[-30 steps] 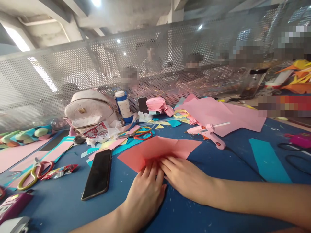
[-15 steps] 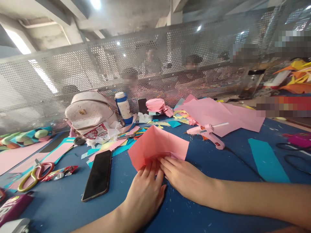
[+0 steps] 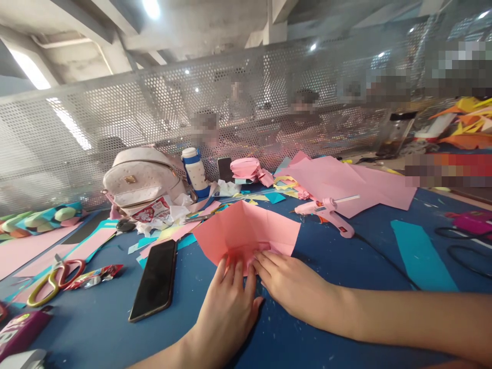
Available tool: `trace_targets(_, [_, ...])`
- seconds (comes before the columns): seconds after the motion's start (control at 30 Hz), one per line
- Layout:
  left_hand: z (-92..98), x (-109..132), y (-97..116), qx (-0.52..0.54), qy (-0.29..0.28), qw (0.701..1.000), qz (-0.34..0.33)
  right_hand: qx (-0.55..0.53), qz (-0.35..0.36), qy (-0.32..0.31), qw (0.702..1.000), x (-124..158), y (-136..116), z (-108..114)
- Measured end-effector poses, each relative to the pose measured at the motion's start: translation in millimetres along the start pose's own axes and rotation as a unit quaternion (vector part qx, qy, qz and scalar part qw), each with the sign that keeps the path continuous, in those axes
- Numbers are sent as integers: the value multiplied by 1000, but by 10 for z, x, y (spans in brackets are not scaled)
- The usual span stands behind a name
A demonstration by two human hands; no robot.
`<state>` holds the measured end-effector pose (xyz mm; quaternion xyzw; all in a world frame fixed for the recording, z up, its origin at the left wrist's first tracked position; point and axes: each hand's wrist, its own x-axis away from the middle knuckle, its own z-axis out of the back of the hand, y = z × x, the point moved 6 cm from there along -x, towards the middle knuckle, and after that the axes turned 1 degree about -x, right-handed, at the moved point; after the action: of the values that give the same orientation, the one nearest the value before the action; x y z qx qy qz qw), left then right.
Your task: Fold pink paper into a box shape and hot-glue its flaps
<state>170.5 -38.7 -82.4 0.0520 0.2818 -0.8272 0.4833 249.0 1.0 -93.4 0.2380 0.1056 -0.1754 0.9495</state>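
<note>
A creased sheet of pink paper [image 3: 265,223] stands partly raised off the blue table, folded along its near side. My left hand [image 3: 226,307] lies palm down at its near edge, the fingers stretched out and pressing on the paper. Beside it my right hand [image 3: 290,282] rests flat on the folded part, its fingers straight and close together; the thumb is hidden. The two hands almost touch at the fingertips. A pink hot glue gun [image 3: 326,210] lies beyond the sheet, to the right.
A black phone [image 3: 154,282] lies left of my hands, with scissors [image 3: 57,282] and a snack wrapper [image 3: 94,277] farther left. Behind are a white backpack [image 3: 142,177], a bottle [image 3: 195,171] and pink sheets [image 3: 361,184]. A blue paper strip [image 3: 421,256] and the glue gun's cord lie right.
The pink paper's left side has spread outward and lower. The left hand's fingers have moved slightly apart on it; the right hand has barely moved.
</note>
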Motion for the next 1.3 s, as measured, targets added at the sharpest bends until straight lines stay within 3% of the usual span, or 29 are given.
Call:
trace_targets(0.07, [86,21,65,8,28,998,-51,-14,-3,-23,1000,-6,25,-14])
trace_targets(0.13, [151,73,82,26,22,996,-82,-33,-11,-40,999,-17,64,-17])
trace_targets(0.3, [71,171,-366,-17,-167,985,36,-57,-27,-46,997,-40,132,-18])
trace_targets(0.43, [-8,65,-653,26,-124,990,61,-74,-27,-28,996,-48,139,-29])
trace_targets(0.57, [-271,22,-590,194,-96,975,46,-163,-14,-8,986,-56,166,-27])
trace_targets(0.7, [-440,68,-537,226,-70,968,89,-200,-9,6,980,-51,201,-16])
trace_targets(1.03, [-444,16,-563,253,-59,958,121,-184,-14,13,983,-33,191,-34])
trace_targets(1.3, [-491,-46,-645,327,-46,931,155,-163,-8,24,986,-24,179,-54])
